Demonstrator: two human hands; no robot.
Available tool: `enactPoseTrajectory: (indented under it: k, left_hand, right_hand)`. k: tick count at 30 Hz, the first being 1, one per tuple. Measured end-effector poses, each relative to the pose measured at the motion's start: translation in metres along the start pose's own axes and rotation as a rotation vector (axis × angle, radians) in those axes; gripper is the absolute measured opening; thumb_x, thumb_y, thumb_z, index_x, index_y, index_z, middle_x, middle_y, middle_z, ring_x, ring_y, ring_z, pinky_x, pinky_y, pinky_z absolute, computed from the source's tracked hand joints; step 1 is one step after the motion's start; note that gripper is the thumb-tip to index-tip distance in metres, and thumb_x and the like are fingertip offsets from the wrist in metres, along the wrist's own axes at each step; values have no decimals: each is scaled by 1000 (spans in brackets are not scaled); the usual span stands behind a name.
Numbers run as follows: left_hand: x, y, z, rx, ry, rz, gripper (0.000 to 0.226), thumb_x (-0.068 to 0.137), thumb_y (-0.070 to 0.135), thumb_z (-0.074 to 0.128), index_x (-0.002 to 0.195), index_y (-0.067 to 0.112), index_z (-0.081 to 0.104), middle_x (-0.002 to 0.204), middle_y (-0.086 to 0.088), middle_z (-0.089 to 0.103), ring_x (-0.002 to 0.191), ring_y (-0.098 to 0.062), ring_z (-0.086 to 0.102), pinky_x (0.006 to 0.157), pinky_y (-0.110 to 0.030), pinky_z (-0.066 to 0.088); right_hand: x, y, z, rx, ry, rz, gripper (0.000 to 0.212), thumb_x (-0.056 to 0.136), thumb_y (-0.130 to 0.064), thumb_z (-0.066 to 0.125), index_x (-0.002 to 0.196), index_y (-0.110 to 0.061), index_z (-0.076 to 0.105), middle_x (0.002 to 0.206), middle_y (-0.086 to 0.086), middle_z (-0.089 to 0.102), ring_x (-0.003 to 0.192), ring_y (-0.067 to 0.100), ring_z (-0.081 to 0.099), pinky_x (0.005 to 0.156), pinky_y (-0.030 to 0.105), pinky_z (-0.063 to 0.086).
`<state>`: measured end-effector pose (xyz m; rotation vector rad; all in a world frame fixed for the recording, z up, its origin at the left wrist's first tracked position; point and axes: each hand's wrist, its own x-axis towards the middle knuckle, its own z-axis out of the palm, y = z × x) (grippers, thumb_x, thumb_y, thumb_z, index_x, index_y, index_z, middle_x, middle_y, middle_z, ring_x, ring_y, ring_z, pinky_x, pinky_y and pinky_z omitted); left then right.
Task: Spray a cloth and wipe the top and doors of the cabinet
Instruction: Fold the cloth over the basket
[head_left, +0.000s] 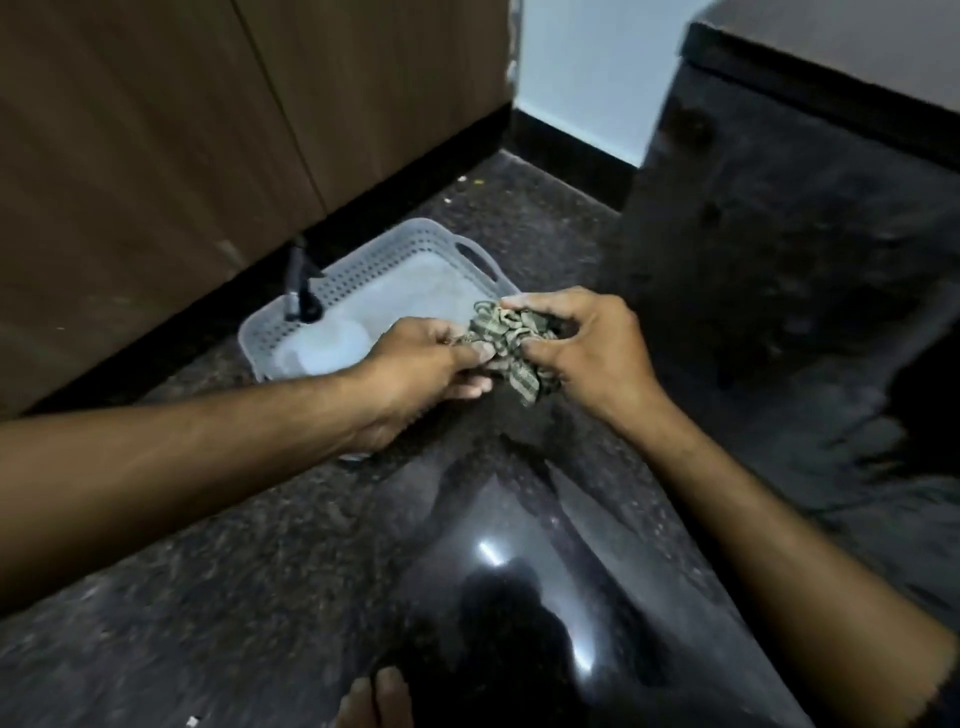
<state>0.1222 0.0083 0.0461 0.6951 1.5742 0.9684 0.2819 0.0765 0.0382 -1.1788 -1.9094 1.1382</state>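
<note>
A crumpled green checked cloth (511, 345) is bunched between both hands above the dark floor. My left hand (426, 364) pinches its left side. My right hand (587, 353) grips its right side with curled fingers. A clear spray bottle (324, 345) with a black nozzle (302, 291) lies in a white perforated basket (415, 244) just behind my left hand. The brown wooden cabinet doors (156, 145) stand at the upper left, beyond the basket.
The polished dark stone floor (363, 545) reflects a light. A dark stone block or counter side (779, 234) rises at the right. A white wall (582, 67) with a black skirting closes the corner. My toes (374, 701) show at the bottom edge.
</note>
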Motion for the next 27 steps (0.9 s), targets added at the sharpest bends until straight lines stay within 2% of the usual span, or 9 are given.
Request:
enactPoseTrajectory:
  k: [6,9,13,16,19,21,23,25,27]
  left_hand:
    - [38,1,-73,44,163,8,12,87,0,66,78,7,62,75,-12,70,77,-26,67,72,-33,59]
    - [65,2,-69,176,237,101,12,84,4,62,75,12,63,73,-9,60,74,-20,57,71,-37,49]
    - [94,-3,-57,303,217,88,14,80,13,68,68,21,66,51,15,62,50,2,56,49,-15,41]
    - [108,-10,-64,310,218,-28,5,82,14,68,85,18,67,75,6,64,65,-10,59,51,-19,47]
    - [116,-20,-79,624,256,51,58,90,22,62,145,10,47,109,-2,61,80,-9,62,61,-15,48]
    - [118,-29,-87,933,197,165,67,94,28,58,153,8,33,141,-13,56,122,-26,59,90,-20,46]
    - [122,-41,-91,1089,49,190,67,99,32,52,154,5,26,160,-15,31,147,-27,32,116,-30,30]
    - [123,-46,-91,1115,13,199,66,104,39,40,156,5,18,165,-15,15,153,-25,14,124,-35,15]
    - [117,-41,-89,1130,135,284,64,105,41,30,157,6,18,166,-14,15,154,-23,12,125,-35,11]
  right_hand:
    - [75,-7,61,-115,-177,-101,45,75,3,79,116,-14,74,106,-10,65,103,4,62,95,9,43]
    - [108,7,82,-185,-143,-100,42,77,-4,78,116,-19,74,103,-14,66,96,-1,62,80,-2,42]
    - [127,40,114,-239,-184,-99,34,77,-10,78,110,-20,75,97,-10,71,91,5,66,86,20,53]
    - [132,67,135,-307,-262,-89,38,82,-12,76,119,-17,71,109,0,66,103,15,63,94,23,49]
    - [136,84,145,-501,-389,-98,36,81,-14,73,117,-15,69,113,11,62,107,28,61,98,34,51]
    - [133,87,149,-690,-525,-86,30,81,-23,74,108,-12,68,115,13,58,107,32,54,95,38,49]
    - [132,84,149,-771,-628,-117,31,86,-28,69,111,-11,66,120,11,52,113,33,45,97,42,45]
    - [133,70,140,-745,-659,-91,31,94,-34,59,117,-13,63,121,13,51,118,35,43,102,45,43]
    - [131,53,125,-738,-513,-80,40,97,-35,53,130,-12,56,131,15,50,127,35,41,108,46,40]
